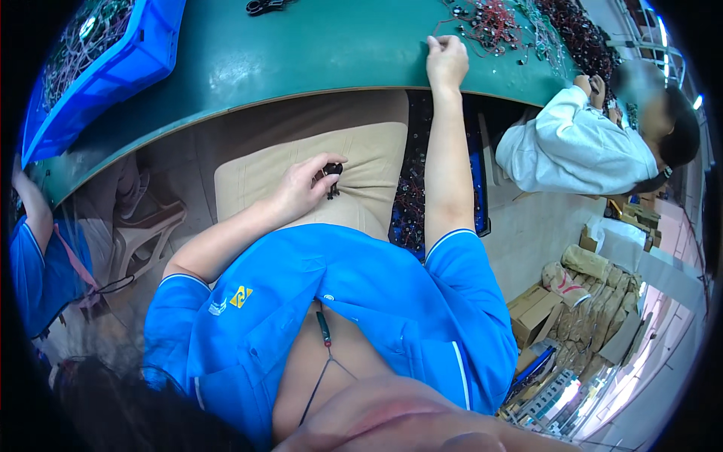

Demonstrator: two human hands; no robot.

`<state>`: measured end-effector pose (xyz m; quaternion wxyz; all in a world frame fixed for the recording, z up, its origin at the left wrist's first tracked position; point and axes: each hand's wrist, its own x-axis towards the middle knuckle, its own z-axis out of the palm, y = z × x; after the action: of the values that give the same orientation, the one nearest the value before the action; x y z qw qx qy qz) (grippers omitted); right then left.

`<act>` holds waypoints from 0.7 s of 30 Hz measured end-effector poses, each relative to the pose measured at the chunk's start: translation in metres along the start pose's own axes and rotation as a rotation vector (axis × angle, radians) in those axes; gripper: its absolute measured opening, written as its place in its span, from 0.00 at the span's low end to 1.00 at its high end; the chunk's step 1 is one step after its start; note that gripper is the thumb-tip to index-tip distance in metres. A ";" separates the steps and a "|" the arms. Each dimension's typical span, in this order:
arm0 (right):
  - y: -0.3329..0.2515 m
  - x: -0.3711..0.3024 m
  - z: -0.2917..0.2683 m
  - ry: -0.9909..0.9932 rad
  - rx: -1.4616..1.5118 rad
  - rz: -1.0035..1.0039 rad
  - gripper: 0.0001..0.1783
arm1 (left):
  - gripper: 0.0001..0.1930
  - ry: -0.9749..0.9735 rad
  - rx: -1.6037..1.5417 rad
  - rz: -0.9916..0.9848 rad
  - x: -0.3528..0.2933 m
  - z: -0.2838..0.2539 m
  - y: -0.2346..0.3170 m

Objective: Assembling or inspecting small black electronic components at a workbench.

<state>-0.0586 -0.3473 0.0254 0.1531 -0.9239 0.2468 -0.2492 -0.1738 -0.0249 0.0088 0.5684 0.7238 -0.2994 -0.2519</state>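
My left hand rests over my lap, its thumb and fingers curled round several small black parts. Their exact kind is too small to tell. My right hand reaches out over the edge of the green tabletop, with thumb and forefinger pinched together. A thin red wire runs from the fingertips toward a loose pile of red wires with small black ends, just beyond that hand.
A blue plastic crate full of wires stands at the left. A black clip-like object lies at the far edge. Pale and dark wire bundles heap up at the right, near a person in a light sweatshirt. Another blue-sleeved person is at the left.
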 end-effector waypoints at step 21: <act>-0.084 -0.201 -0.043 -0.792 1.179 0.418 0.04 | 0.14 0.231 -0.645 -0.256 0.010 -0.014 -0.021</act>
<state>-0.2014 -0.1773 0.0180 0.7457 -0.6429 0.1692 0.0458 -0.1541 -0.0192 -0.0090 0.7614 0.5625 -0.0451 -0.3191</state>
